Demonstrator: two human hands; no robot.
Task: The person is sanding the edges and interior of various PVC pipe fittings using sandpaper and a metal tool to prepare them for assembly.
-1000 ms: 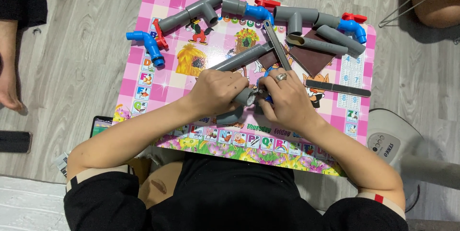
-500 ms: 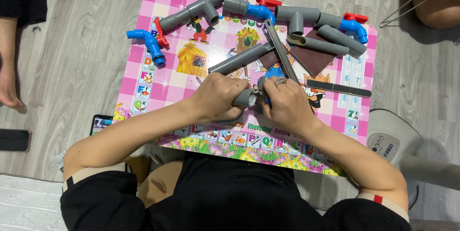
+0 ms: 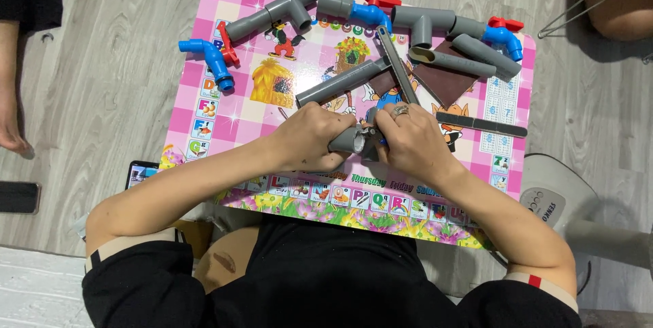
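With left hand (image 3: 309, 139) and right hand (image 3: 408, 139) both clamped shut around the grey pipe fitting (image 3: 348, 141) at frame centre: keep aligned, press straight.

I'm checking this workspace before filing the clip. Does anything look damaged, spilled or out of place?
Nothing looks spilled or broken. The one oddity: plumbing parts, grey pipes and a blue elbow, lie scattered on a child's pink picture table. Both hands, left hand and right hand, grip a grey fitting.
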